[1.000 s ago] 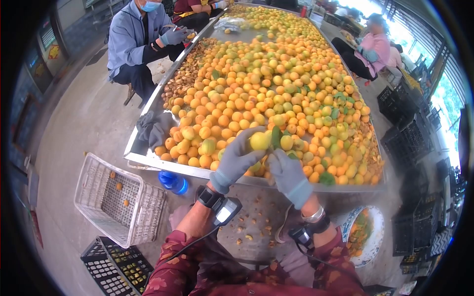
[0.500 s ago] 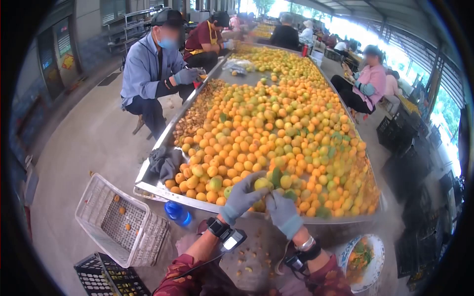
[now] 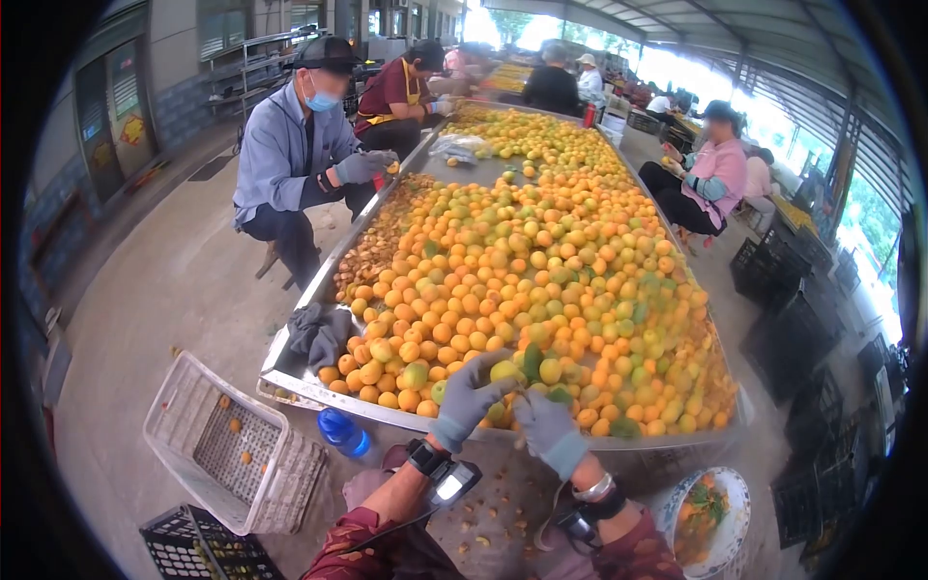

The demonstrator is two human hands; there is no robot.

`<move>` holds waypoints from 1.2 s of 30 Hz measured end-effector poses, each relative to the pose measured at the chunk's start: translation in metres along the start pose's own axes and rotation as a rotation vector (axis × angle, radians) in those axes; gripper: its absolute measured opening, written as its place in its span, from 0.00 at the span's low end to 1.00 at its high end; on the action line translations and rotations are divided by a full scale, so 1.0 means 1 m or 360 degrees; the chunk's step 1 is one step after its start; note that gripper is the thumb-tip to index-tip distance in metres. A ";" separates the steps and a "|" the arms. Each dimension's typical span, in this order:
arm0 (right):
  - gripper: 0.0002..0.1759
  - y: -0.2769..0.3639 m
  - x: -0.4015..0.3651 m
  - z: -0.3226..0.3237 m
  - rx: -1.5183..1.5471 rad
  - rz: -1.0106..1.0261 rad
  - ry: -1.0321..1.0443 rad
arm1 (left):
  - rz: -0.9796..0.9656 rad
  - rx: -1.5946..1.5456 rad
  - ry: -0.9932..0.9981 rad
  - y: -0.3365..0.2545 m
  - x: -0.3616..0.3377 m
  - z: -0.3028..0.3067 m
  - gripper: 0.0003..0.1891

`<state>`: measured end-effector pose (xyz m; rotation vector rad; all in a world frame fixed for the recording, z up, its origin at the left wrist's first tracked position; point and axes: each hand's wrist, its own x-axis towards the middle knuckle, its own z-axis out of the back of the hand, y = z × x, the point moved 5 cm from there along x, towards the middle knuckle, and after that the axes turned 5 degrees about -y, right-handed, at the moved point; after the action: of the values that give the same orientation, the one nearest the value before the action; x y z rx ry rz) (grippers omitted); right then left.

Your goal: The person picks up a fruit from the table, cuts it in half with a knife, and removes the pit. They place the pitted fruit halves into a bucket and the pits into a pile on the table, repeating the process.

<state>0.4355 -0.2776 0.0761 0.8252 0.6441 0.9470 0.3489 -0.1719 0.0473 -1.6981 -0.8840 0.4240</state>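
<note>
Both my hands wear grey gloves and meet above the near edge of a metal-rimmed table point(image 3: 294, 384) heaped with apricots point(image 3: 503, 266). Between the fingers and thumb of my left hand point(image 3: 466, 402) is a yellow-green apricot point(image 3: 506, 371). My right hand point(image 3: 549, 431) is closed close beside that fruit, fingertips pinched together. What it grips, if anything, is too small and covered to make out. Green leaves point(image 3: 533, 362) lie among the apricots just beyond my fingers.
White plastic basket point(image 3: 280, 454) with a few fruits stands at lower left, a black crate point(image 3: 208, 541) below it. A blue bottle point(image 3: 344, 432) is beside the table. A bowl of scraps point(image 3: 737, 512) sits at lower right. People sit along both table sides.
The view has tilted slightly, so the table and hands appear a little lower. My left hand keeps the apricot; my right hand has shifted slightly down and left.
</note>
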 end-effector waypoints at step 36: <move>0.12 -0.040 0.026 -0.046 -0.0803 0.0776 -0.0617 | 0.0105 0.0001 -0.0184 0.018 -0.005 0.004 0.15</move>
<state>0.4288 -0.2528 0.0151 0.6886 -0.1485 1.2745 0.3490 -0.1744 0.0283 -1.7192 -0.9127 0.5721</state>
